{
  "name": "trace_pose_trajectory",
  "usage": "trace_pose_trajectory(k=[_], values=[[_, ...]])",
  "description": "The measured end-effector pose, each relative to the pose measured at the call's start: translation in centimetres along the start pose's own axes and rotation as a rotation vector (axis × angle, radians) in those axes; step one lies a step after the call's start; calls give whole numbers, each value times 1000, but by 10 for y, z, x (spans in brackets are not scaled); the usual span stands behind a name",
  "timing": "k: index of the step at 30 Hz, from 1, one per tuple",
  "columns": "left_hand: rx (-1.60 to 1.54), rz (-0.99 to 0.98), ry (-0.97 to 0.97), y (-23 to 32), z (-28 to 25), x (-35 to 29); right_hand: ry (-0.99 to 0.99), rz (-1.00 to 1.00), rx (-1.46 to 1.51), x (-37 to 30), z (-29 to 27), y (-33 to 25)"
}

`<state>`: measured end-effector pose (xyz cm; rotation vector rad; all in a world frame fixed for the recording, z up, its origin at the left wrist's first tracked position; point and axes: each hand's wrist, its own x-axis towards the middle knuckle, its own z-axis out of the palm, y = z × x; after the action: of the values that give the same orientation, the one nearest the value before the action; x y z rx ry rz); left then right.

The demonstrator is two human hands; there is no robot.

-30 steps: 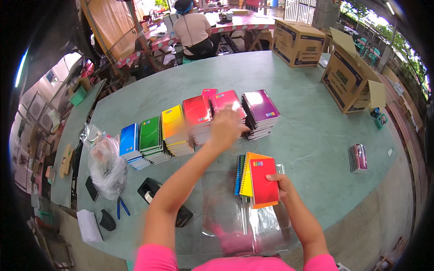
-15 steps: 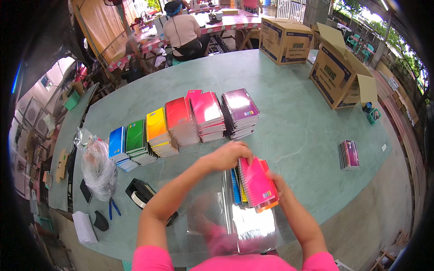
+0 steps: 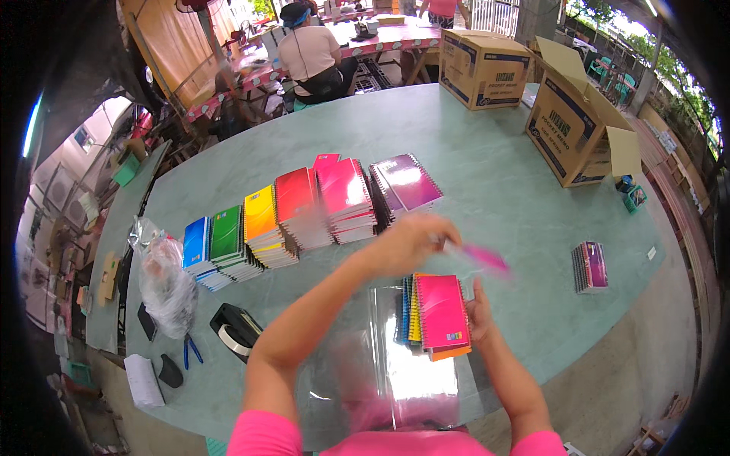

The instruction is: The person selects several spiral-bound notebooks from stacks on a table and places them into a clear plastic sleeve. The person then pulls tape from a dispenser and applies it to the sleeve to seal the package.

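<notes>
My left hand (image 3: pixel 422 242) is raised, pinching the edge of a blurred magenta-purple spiral notebook (image 3: pixel 488 260) in the air. Below it lies a small fanned pile of spiral notebooks, topped by a pink one (image 3: pixel 443 311), with blue, yellow and orange ones showing under it. My right hand (image 3: pixel 479 315) is against the pile's right side, thumb up and apart, its other fingers partly hidden. Under the pile is a shiny clear plastic sleeve (image 3: pixel 418 391). Beyond stand notebook stacks in blue (image 3: pixel 195 242), green (image 3: pixel 226 229), yellow (image 3: pixel 261 213), red (image 3: pixel 296 195), pink (image 3: pixel 342 186) and purple (image 3: pixel 407 182).
Left on the green table are a plastic bag (image 3: pixel 167 285), a black tape dispenser (image 3: pixel 236 330), blue-handled pliers (image 3: pixel 192 351) and a white roll (image 3: pixel 143 380). Two cardboard boxes (image 3: pixel 487 72) stand far right, and a small notebook bundle (image 3: pixel 591 266) nearer. A person (image 3: pixel 310 57) sits beyond.
My left hand has left the pile and moved up and right, now with a purple notebook. The pile sits straighter, and my right hand has loosened from it. The purple stack's top notebook is turned.
</notes>
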<state>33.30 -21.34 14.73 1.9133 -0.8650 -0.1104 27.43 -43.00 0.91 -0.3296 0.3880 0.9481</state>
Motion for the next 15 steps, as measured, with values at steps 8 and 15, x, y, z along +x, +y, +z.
trace_pose_trajectory(k=[8, 15], values=[[1286, -256, 637, -106, -42, -49, -121, -133, -201, 21, -20, 11], [1151, 72, 606, -36, -27, -52, -68, -205, -125, 20, -9, 3]])
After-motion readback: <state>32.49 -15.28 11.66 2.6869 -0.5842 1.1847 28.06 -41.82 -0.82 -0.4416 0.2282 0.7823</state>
